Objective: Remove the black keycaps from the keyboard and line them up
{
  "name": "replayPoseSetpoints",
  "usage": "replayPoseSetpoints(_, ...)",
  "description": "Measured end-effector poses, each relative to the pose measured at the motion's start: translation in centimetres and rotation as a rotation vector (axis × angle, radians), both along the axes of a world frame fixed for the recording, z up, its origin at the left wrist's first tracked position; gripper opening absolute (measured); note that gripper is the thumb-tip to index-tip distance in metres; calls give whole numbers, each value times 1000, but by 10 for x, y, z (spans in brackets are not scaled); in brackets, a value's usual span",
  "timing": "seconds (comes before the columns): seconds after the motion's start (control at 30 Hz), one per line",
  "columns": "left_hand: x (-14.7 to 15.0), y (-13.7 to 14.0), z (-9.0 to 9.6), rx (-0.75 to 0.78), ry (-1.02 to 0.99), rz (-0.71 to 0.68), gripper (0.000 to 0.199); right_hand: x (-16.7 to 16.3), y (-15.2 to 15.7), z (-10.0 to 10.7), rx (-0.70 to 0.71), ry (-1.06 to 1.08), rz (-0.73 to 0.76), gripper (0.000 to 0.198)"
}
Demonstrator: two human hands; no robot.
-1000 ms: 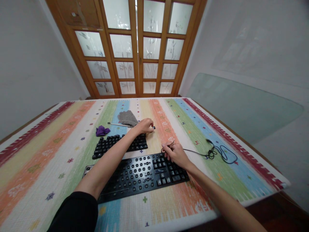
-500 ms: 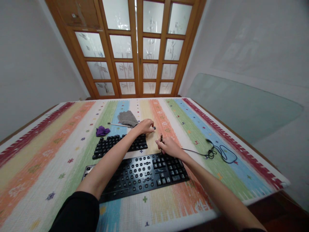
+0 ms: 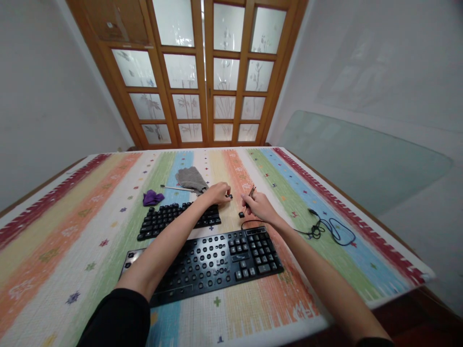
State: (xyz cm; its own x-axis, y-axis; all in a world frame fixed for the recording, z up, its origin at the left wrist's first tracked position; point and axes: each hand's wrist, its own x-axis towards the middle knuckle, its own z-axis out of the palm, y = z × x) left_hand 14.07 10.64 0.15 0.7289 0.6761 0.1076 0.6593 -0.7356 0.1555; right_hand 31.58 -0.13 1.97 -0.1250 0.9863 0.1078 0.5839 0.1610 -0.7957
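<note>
My left hand point(image 3: 219, 193) pinches a small black keycap point(image 3: 229, 196) just above the cloth, beyond the loose keycaps. My right hand point(image 3: 262, 206) is closed around a slim brown tool point(image 3: 252, 191) that looks like a wire keycap puller. Another black keycap point(image 3: 241, 215) shows at the tool's lower end; whether the wires grip it I cannot tell. Below both hands lies a black keyboard point(image 3: 202, 262), with bare switches across its left and middle and keycaps still on its right side. Removed keycaps point(image 3: 162, 219) sit in rows behind it, partly covered by my left forearm.
A grey cloth point(image 3: 191, 179), a thin brush-like stick point(image 3: 177, 188) and a purple cloth point(image 3: 153, 197) lie beyond the keycaps. The keyboard's coiled cable point(image 3: 331, 229) is on the right. A striped tablecloth point(image 3: 90, 231) covers the table.
My right hand has moved away from the keyboard and slightly right, tilting the tool; a keycap now shows below it. My left hand has lowered slightly with its keycap.
</note>
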Motion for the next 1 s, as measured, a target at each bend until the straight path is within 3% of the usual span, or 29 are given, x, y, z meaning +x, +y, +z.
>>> replayPoseSetpoints(0.23, 3, -3, -1, 10, 42, 27, 16, 3, 30, -4, 106, -68, -51, 39)
replayPoseSetpoints(0.5, 4, 0, -3, 7, 70, 55, 21, -1, 60, -18, 120, -187, -68, 35)
replayPoseSetpoints(1.0, 0, 13, -19, 6, -4, -1, 28, -6, 73, -21, 92, -231, -22, 32)
